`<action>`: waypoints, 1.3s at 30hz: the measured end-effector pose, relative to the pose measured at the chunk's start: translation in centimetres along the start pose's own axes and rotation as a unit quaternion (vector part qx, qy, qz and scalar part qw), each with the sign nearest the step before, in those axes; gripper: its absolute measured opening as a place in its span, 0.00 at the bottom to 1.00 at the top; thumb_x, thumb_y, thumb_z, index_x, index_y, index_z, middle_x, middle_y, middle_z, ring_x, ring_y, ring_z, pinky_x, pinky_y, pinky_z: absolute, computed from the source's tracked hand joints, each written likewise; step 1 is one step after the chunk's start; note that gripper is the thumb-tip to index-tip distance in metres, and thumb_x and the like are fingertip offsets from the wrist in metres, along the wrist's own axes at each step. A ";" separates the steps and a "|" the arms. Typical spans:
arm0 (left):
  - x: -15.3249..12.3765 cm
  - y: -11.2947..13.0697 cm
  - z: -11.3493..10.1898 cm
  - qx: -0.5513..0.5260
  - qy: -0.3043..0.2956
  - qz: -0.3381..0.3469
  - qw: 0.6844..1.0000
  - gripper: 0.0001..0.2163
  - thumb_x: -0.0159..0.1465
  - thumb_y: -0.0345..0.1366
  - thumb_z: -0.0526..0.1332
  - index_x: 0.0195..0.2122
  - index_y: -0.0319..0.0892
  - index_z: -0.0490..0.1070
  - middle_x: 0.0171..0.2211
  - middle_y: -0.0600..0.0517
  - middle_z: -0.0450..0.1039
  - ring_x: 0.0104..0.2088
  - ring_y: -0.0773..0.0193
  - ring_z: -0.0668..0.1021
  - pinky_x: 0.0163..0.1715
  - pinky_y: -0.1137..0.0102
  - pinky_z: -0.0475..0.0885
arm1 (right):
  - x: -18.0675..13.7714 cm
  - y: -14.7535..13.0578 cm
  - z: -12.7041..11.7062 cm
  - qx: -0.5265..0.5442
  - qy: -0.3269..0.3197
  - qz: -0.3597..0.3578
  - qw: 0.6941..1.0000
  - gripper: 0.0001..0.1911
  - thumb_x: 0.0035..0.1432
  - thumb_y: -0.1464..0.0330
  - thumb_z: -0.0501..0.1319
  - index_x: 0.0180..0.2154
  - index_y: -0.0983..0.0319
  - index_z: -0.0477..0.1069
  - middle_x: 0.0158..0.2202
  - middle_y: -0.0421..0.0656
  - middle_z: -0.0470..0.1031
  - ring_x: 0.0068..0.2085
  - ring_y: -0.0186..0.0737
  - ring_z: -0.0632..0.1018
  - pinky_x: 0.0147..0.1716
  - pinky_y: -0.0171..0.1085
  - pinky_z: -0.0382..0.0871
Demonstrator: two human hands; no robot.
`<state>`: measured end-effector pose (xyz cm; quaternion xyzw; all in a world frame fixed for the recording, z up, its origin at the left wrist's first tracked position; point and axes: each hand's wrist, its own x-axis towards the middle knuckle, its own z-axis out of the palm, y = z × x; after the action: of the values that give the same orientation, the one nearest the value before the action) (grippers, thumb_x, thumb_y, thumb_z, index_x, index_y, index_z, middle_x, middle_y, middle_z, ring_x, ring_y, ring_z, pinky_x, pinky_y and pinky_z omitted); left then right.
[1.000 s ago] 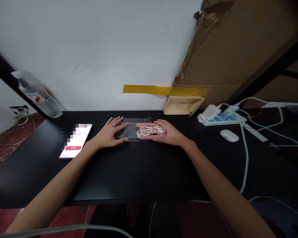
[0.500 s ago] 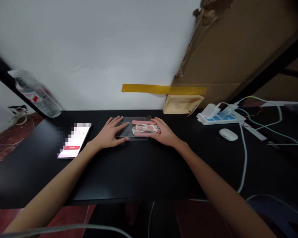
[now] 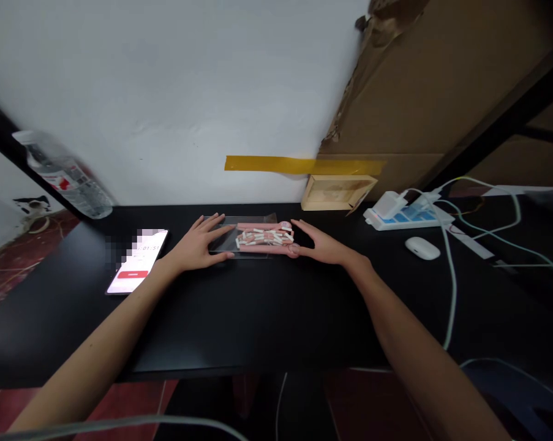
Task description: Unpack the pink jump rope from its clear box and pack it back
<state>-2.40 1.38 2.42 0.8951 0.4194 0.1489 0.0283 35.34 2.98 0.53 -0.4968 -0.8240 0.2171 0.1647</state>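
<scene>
A clear plastic bag [image 3: 225, 239] lies flat on the black desk [image 3: 258, 312], near the wall. Inside its right part sits a pile of small white and pink pieces [image 3: 263, 237]. My left hand [image 3: 198, 245] rests flat on the bag's left end, fingers spread. My right hand [image 3: 319, 245] lies just right of the pile, fingers stretched toward it and touching the bag's right edge. Neither hand grips anything.
A phone [image 3: 138, 268] with a lit screen lies left of my left hand. A water bottle [image 3: 65, 177] stands at the far left. A small wooden box [image 3: 335, 193], a power strip [image 3: 407, 215] with cables, and a white mouse [image 3: 422, 248] sit to the right.
The pile of pieces has slid left inside the bag. My right hand, which lay on the pile, has drawn back to the bag's right edge. The left hand stayed put.
</scene>
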 end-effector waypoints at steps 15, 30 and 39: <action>-0.1 0.5 0.5 0.013 0.007 0.008 1.000 0.33 0.66 0.59 0.56 0.67 0.45 0.62 0.71 0.41 0.51 0.70 0.42 0.56 0.67 0.44 0.48 | 1.4 -4.1 4.5 -0.075 0.012 -0.038 0.996 0.41 0.71 0.49 0.37 0.73 0.68 0.34 0.74 0.54 0.42 0.73 0.55 0.47 0.70 0.57 0.45; -0.4 -1.0 -0.3 0.013 -0.009 0.032 0.999 0.32 0.68 0.56 0.57 0.69 0.47 0.58 0.72 0.43 0.50 0.70 0.45 0.56 0.68 0.46 0.48 | 0.2 -2.1 2.0 -0.033 -0.033 -0.066 0.997 0.36 0.70 0.47 0.44 0.73 0.48 0.36 0.74 0.36 0.42 0.73 0.53 0.48 0.71 0.58 0.44; -0.6 -0.4 0.0 0.026 -0.007 0.047 0.999 0.32 0.71 0.57 0.51 0.70 0.44 0.56 0.73 0.45 0.44 0.72 0.46 0.51 0.69 0.48 0.49 | 0.7 -2.7 3.3 -0.076 -0.019 -0.128 0.989 0.35 0.72 0.50 0.41 0.73 0.50 0.31 0.74 0.39 0.41 0.73 0.53 0.49 0.70 0.60 0.48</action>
<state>-3.10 1.19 2.15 0.9154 0.3799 0.1332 0.0012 31.41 1.84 -0.79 -0.3943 -0.8976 0.1406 0.1378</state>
